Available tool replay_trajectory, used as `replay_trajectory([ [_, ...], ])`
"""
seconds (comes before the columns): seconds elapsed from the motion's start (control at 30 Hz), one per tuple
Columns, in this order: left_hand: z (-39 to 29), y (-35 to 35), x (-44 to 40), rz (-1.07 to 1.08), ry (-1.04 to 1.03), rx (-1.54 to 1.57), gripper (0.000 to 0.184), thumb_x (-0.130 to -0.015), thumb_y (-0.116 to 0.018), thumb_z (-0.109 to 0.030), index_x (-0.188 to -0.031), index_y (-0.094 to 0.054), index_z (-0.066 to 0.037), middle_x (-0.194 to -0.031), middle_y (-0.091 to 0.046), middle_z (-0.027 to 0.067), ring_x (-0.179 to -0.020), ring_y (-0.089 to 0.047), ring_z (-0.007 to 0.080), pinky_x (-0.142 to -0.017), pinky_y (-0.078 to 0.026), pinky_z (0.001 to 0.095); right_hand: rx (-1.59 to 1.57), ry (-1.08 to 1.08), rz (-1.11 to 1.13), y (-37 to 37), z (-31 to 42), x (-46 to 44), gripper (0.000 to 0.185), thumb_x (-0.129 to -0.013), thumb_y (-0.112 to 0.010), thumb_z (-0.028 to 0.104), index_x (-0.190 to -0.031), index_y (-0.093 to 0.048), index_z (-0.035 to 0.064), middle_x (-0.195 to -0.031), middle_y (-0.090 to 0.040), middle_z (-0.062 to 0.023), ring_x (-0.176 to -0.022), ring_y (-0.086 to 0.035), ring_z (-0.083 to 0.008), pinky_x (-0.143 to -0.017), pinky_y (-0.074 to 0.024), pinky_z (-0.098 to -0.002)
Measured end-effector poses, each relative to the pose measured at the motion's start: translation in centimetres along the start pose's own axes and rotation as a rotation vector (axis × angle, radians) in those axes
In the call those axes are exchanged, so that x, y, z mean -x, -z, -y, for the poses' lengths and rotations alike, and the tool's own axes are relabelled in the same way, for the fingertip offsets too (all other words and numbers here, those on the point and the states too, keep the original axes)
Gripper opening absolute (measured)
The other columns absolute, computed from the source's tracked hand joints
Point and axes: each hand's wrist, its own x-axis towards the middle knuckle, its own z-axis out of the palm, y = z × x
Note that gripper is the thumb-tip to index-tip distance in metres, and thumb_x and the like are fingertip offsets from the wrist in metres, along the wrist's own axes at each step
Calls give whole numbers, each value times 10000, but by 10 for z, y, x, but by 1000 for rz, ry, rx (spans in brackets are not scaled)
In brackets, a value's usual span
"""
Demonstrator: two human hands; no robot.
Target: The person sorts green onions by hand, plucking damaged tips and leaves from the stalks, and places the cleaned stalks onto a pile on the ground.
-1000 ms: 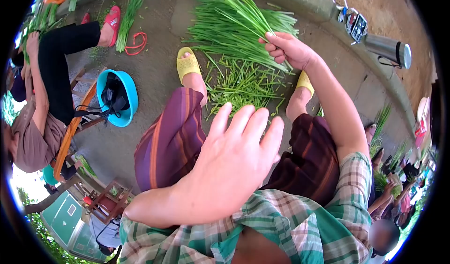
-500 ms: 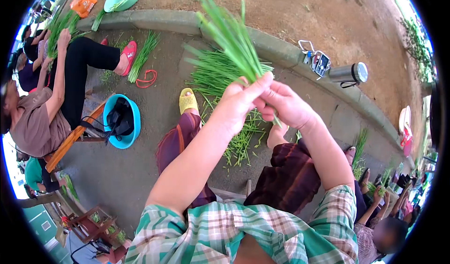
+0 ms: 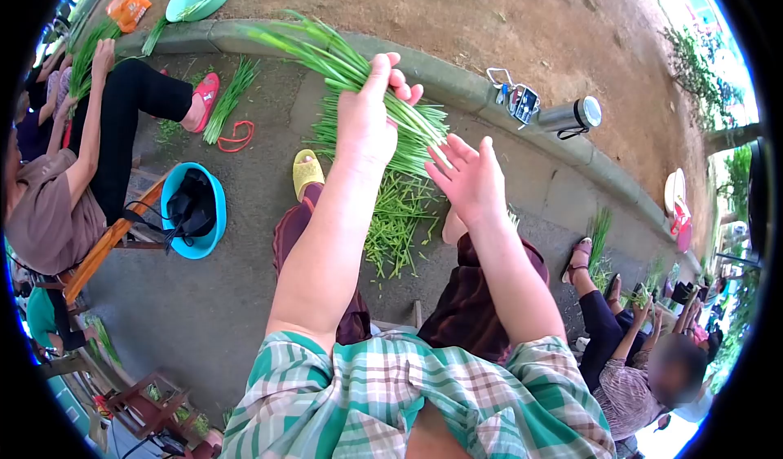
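Note:
My left hand [image 3: 369, 116] is closed around a bunch of green garlic chives [image 3: 326, 59], raised above the ground. The leafy tips point to the upper left and the paler stem ends to the lower right. My right hand [image 3: 475, 180] is open, its fingers apart, right beside those stem ends; whether a fingertip touches them I cannot tell. Below lies a loose pile of long chives [image 3: 412, 159], partly hidden by the left hand. Short cut-off pieces [image 3: 395, 231] are scattered between my feet.
A concrete curb [image 3: 457, 88] crosses ahead, with a steel flask [image 3: 567, 116] and a small caddy [image 3: 518, 102] on it. At left are a blue basin [image 3: 214, 214] holding a black bag and a seated person [image 3: 61, 206]. More people [image 3: 636, 377] sit at right.
My right hand has come off the bunch and opened, moving slightly down. The left hand has shifted left and up, and the bunch has swung from nearly upright to slanting left.

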Motion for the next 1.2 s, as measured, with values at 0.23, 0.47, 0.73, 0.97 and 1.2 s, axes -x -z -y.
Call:
replay_trajectory([
  [0.23,12,-6,7,23,-10,-217,269,-947,-624,-232,-1086,-604,-3,-813,-609,24,-699,-592,109,-730,-555,285,-81,145,70,-55,-14,-14,628,-1024,-228,522,-1254,-453,-18,-1280,-515,-163,-1212,-499,-272,-1050,-383,-458],
  [0.47,0,-3,7,94,19,-200,261,-993,-545,-242,-1103,-604,-13,-769,-557,-1,-624,-467,68,-585,-414,221,154,71,188,-57,-7,-18,546,-1035,-294,461,-1236,-509,1,-1231,-563,-122,-1172,-527,-240,-1023,-394,-441],
  [0.73,-8,-12,19,275,244,-301,410,-1017,-473,-354,-1263,-518,-29,-758,-566,14,-488,-378,34,-463,-307,200,276,351,163,-47,52,-21,344,-1003,-496,303,-1167,-589,16,-1141,-618,-93,-1058,-594,-182,-891,-494,-361],
  [0.97,-7,-17,26,319,313,-350,414,-1022,-456,-363,-1283,-523,-48,-749,-591,23,-492,-390,32,-457,-314,184,246,495,106,-36,72,-19,228,-966,-601,238,-1088,-647,51,-976,-669,-27,-864,-635,-101,-756,-523,-250],
  [1.2,-1,-9,32,245,243,-585,272,-966,-591,-248,-1147,-638,-51,-745,-592,-15,-555,-469,47,-495,-357,192,338,593,201,-36,72,-6,193,-947,-632,208,-1071,-669,64,-935,-661,-2,-820,-604,-66,-747,-503,-216],
])
